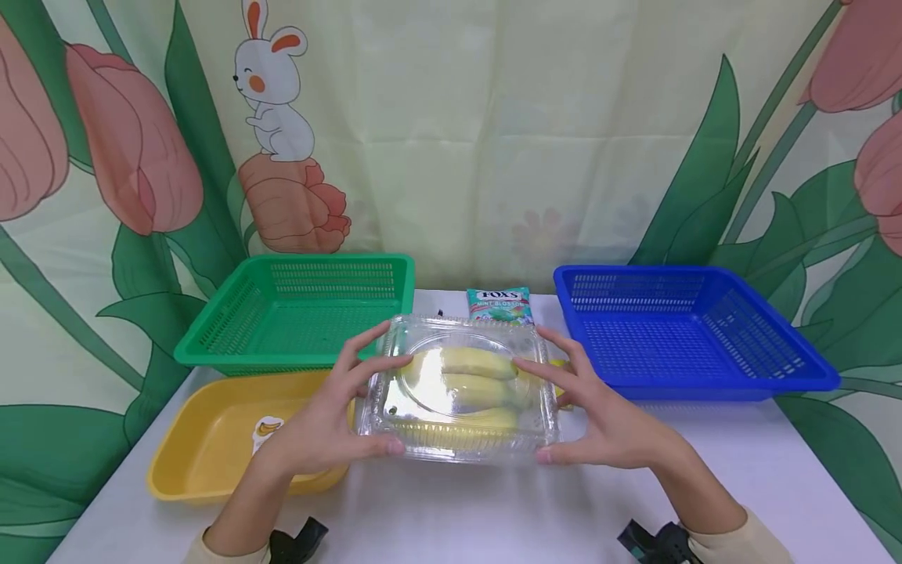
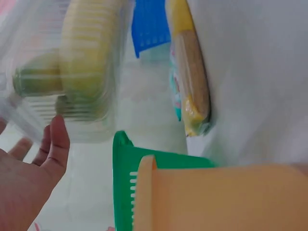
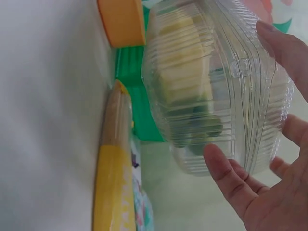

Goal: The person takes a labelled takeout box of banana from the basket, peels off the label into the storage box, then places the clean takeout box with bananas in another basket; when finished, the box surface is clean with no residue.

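Observation:
A clear plastic clamshell container (image 1: 458, 450) with yellow bananas (image 1: 479, 390) inside is held up off the table, its lid closed. My left hand (image 1: 327, 419) grips its left side, thumb low and fingers along the upper edge and lid. On the opposite side my right hand (image 1: 602, 415) holds it the same way. In the right wrist view the container's ribbed side (image 3: 187, 62) is tilted, and the fingers press its rim. Below the container lies a yellow and brown packet (image 2: 192, 77), mostly hidden from the head view.
At the back left stands a green basket (image 1: 247, 356), with a yellow tray (image 1: 204, 446) bearing a banana sticker (image 1: 266, 431) before it. A blue basket (image 1: 705, 384) stands at the back right. Between the baskets lies a teal FOX'S candy bag (image 1: 500, 305).

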Demonstrator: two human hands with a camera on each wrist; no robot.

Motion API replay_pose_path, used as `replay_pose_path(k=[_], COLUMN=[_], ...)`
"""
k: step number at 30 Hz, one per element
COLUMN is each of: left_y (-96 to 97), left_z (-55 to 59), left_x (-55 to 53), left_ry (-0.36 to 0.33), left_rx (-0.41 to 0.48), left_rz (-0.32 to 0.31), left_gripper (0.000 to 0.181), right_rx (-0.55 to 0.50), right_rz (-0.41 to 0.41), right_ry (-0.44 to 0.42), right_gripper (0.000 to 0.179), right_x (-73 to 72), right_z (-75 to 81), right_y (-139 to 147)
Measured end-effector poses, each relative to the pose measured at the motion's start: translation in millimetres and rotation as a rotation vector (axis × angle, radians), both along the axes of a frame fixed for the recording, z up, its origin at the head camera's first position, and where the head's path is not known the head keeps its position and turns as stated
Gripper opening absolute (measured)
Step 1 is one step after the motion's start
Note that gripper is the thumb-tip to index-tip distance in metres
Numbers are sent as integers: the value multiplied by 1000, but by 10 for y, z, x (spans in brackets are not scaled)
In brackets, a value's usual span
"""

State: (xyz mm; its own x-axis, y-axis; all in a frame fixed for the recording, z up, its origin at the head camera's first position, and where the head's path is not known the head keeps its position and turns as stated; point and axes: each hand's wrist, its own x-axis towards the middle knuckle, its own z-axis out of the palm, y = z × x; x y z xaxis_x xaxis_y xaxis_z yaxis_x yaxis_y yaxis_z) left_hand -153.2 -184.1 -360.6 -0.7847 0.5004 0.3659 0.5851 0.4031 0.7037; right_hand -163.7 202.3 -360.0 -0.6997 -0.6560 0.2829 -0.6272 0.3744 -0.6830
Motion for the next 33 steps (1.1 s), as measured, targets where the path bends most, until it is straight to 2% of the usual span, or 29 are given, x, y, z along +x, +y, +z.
replay_pose_path(k=[5,11,17,27,30,33], left_y=[-110,-258,-371,-621,-725,-889], left_z=[81,186,260,332,362,433], left_x=[-34,-116,-192,-357,-402,-399], left_ry=[65,141,109,77,63,47], left_rx=[22,6,21,31,9,-19], left_rz=[36,83,139,165,206,270], left_gripper=[93,94,85,86,87,87], right_rx=[-14,0,14,4,-6,-28], right_rz=[13,13,43,76,84,107], right_ry=[32,104,102,110,104,86], right_gripper=[98,99,97,94,94,94], right_x=[-100,-223,-369,-627,-719,-832], right_z=[92,199,281,396,394,391], right_y=[-160,-326,-478,-767,-900,-1110])
